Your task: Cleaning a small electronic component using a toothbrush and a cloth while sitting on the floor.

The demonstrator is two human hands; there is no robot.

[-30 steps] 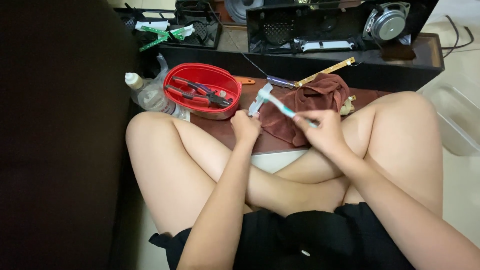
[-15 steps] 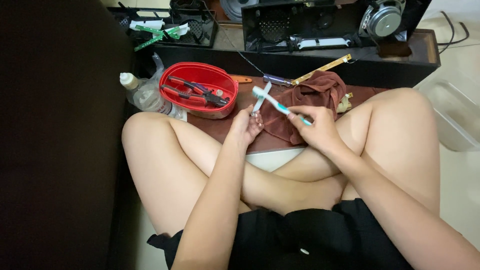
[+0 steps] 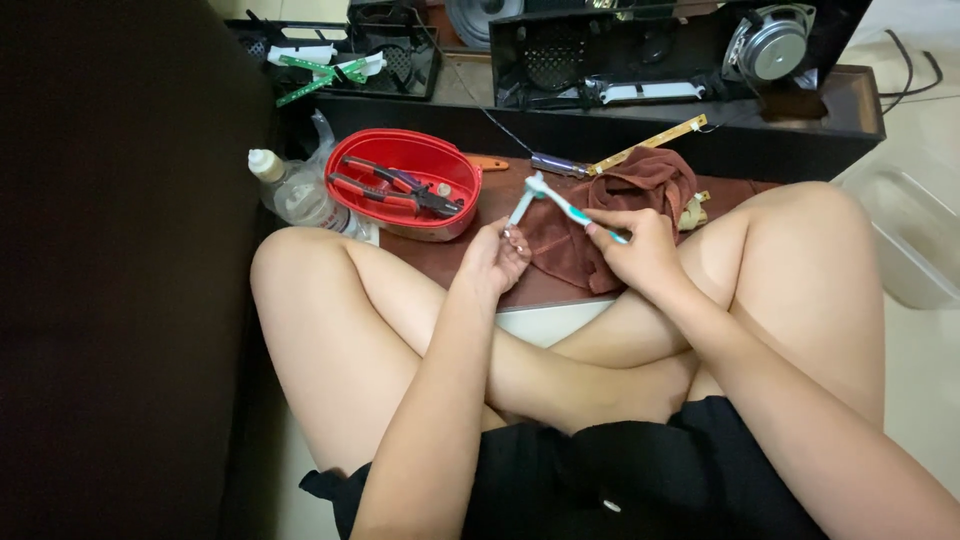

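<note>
- The step in hand looks like brushing a small part clean: the right hand [image 3: 640, 250] pinches the handle of a teal-and-white toothbrush [image 3: 565, 205], its bristle end reaching up and away from the fingers toward the left hand.
- The left hand [image 3: 497, 262] has its fingers pressed together around a small pale part [image 3: 522, 205] that rises slantwise from its fingertips; the brush head meets the part's upper end, just above and between the two hands.
- As a judgement, the next stroke calls for the left hand to keep the part steady while the brush rubs its tip; the part is too small to tell what it is.
- Just beyond the right hand lies a brown cloth [image 3: 620, 205] on the low brown worktop [image 3: 530, 290].
- Beyond the left hand sits a red oval tub [image 3: 350, 165] with pliers inside, and further to that side a clear plastic bottle [image 3: 295, 190].
- Well beyond both hands stands an opened black speaker cabinet [image 3: 640, 60].
- Nothing stands between the hands; the crossed legs sit just beneath them.
</note>
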